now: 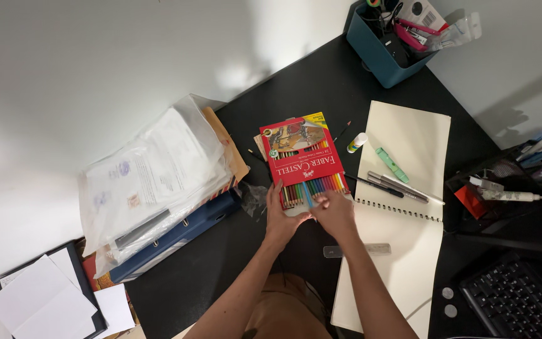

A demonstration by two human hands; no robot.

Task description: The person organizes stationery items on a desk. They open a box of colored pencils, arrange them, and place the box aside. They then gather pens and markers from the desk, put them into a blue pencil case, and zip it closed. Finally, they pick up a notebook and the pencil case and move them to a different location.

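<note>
My left hand (281, 216) steadies the open end of the red pencil box (302, 164), mid-desk beside the sketchbook (403, 207). My right hand (334, 212) pinches a blue pencil (307, 194) in the row; I should pull it straight, keeping the box flat.

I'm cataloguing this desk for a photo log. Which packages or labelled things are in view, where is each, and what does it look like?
Pencil box: desk centre, flat red rectangle with a picture panel; left hand and right hand at its open end.
Glue stick: right of the box, small white tube.
Papers in plastic: left, white printed sheets.
Tube: far right, white, lying flat.
</note>
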